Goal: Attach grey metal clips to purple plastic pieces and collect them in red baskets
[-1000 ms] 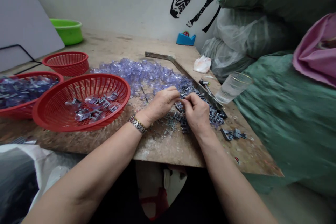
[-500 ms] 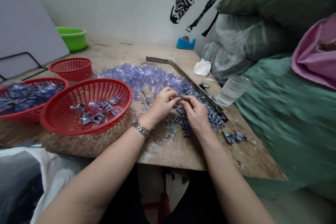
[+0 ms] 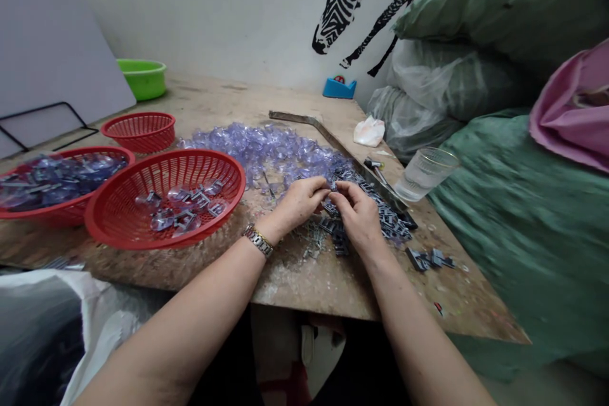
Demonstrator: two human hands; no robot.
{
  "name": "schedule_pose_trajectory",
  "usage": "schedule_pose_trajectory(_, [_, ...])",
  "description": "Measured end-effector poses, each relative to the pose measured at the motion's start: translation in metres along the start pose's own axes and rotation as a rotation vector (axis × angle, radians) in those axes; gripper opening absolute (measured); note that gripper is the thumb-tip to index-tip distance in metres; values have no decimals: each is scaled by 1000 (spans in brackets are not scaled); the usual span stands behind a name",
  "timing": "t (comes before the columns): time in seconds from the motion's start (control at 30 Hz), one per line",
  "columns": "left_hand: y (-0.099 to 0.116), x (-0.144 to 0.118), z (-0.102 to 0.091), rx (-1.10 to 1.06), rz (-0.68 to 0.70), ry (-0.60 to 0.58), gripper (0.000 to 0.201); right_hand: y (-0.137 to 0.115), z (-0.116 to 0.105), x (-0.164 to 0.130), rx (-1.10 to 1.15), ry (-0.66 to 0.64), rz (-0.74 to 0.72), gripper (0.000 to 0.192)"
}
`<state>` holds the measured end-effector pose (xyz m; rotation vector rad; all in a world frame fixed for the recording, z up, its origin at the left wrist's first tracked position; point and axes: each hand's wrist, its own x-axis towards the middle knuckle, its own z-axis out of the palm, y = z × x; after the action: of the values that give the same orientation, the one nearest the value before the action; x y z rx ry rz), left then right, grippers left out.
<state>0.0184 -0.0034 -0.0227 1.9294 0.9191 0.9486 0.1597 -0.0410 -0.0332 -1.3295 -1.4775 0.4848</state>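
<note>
My left hand (image 3: 301, 202), with a metal watch on its wrist, has thumb and fingers pinched together. Fingertip to fingertip with it, my right hand (image 3: 359, 212) is pinched too. A bit of grey shows between them, mostly hidden and too small to name. Below and right of the hands lies a heap of small grey plastic parts (image 3: 392, 223). Behind them spreads a pile of clear purplish plastic pieces (image 3: 257, 143). Small pale bits (image 3: 311, 238) are scattered on the table under my left hand. Left of it, a red basket (image 3: 107, 228) holds several clear pieces with grey parts.
Another red basket (image 3: 71, 206), heaped full, and a smaller red basket (image 3: 137, 133) stand at left. A bent metal strip (image 3: 328, 134) borders the piles. A glass (image 3: 425, 174) stands near the right edge, beside green sacks (image 3: 518, 203). Grey blocks (image 3: 423, 259) lie near the right forearm.
The view has tilted slightly, so everything sits a little lower and further right. Both hands remain pinched together at the same spot over the parts, with only small finger shifts.
</note>
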Motion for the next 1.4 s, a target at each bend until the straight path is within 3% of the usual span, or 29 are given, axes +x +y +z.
schedule_pose_trajectory(0.17, [-1,1,0,-48,15,-15,18,-1,0,0,130,-22,89,32])
schedule_pose_trajectory(0.6, [-3,-1,0,30,77,-13,22,-4,2,-3,205,25,83,18])
schedule_pose_trajectory(0.8, [1,-2,1,38,87,-34,25,-6,0,-1,320,-3,153,19])
schedule_pose_trajectory(1.03, [6,-4,0,-73,75,-90,22,-9,-3,0,378,-13,195,18])
schedule_pose_trajectory(1.27, [7,-3,2,-89,104,-22,23,-5,0,1,369,55,98,17])
schedule_pose_trajectory(1.4, [6,-2,3,-101,40,-10,19,-2,2,-1,206,135,-38,16])
